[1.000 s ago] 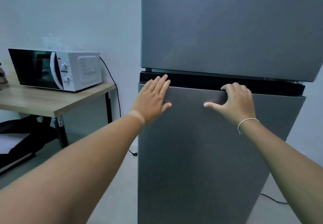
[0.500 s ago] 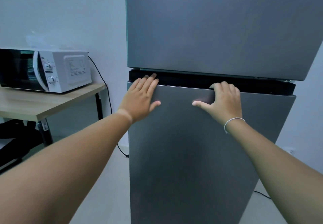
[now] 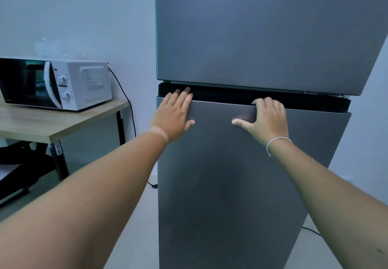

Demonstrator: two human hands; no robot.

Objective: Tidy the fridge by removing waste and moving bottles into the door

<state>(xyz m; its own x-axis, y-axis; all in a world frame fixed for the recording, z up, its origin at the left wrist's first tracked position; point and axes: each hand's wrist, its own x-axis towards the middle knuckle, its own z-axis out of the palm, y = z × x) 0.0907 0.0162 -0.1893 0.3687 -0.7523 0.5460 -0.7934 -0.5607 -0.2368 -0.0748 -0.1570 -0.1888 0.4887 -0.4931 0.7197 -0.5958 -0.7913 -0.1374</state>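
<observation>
- Head view: a person stands square to a grey two-door fridge, both hands on the lower door (image 3: pixel 241 174), which is shut; no bottles or waste can be seen, so whatever is to be tidied is presumably behind it.
- Right hand (image 3: pixel 269 118) makes the working grip: fingers curled over the door's top edge into the dark recess (image 3: pixel 294 98) between the two doors, thumb spread flat on the door face below. The hook looks placed to pull the door outward.
- Left hand (image 3: pixel 175 114) lies open and flat beside that grip, near the door's left corner, fingertips reaching up into the same recess, closed on nothing. It seems to brace or steady rather than pull.
- Upper door (image 3: pixel 262 27) sits directly above both hands, also shut.
- Left of the left hand, well apart, a white microwave (image 3: pixel 69 84) rests on a wooden worktop (image 3: pixel 63 126), its cable trailing down the wall to the floor.
- Floor in front of the fridge looks bare, leaving swing room; on which side the hinges sit cannot be told for certain.
</observation>
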